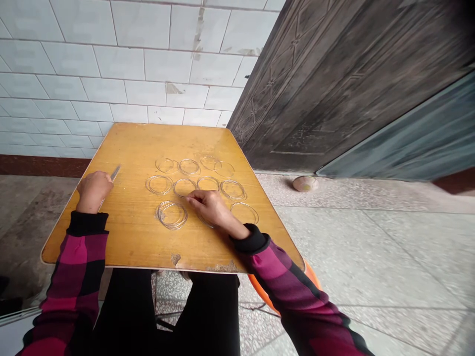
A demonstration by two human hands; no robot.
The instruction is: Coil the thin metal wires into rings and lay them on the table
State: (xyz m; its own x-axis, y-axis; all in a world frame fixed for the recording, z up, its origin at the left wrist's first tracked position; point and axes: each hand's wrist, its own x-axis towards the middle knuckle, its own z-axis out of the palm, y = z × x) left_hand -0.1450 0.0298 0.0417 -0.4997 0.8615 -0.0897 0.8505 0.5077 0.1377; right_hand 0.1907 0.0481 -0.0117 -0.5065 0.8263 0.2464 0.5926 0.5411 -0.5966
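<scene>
1. Closest in, at the table's near edge, the right hand point(213, 207) curls in from 4 o'clock, its fingertips point(193, 198) down on the rim of a thin wire ring point(184, 187). Pinching or only pressing? I can't tell from here. Too hard a press could bend that ring out of round.
2. At 9 o'clock, the left hand point(94, 190) is clenched around a slim metal tool point(115, 173), its tip angled toward 1 o'clock. A slip of that tip could nick the fingers or flick a ring out of line.
3. At 7 o'clock from the table's middle sits a thick wire coil point(171, 215), its strands loose. An uneven knock could spring one free.
4. At 12 o'clock, the back pair of rings point(217, 165) overlap, so nudging one could drag the other.
5. All the wire lies on a yellow wooden tabletop point(129, 237), with a chipped near edge point(175, 259) that could catch a plaid sleeve point(285, 279).
6. Out at 2 o'clock, a worn ball point(305, 184) rests on the speckled stone floor point(371, 247). Any ring dropped there could roll away toward the dark metal door point(334, 84).
</scene>
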